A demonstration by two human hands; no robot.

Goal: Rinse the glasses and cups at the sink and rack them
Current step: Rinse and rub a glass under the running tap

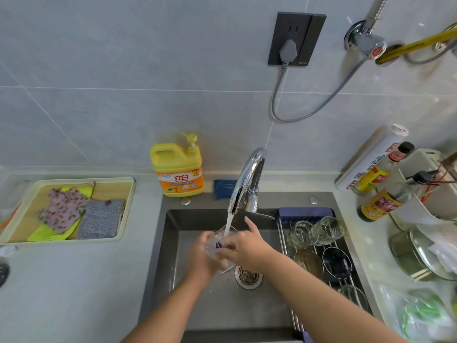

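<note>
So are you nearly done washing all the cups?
Getting there. Done: a plain glass and a ribbed glass lie on the drying rack, with a brown cup, a dark cup and a third glass. In hand: the left hand and right hand hold a clear glass under the running water. Left: racking that glass; whether more wait out of view, I cannot tell.

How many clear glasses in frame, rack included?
4. One glass held by left hand and right hand under the faucet; two glasses at the far end of the rack; one at its near end. Two darker vessels excluded; others may be hidden.
</note>
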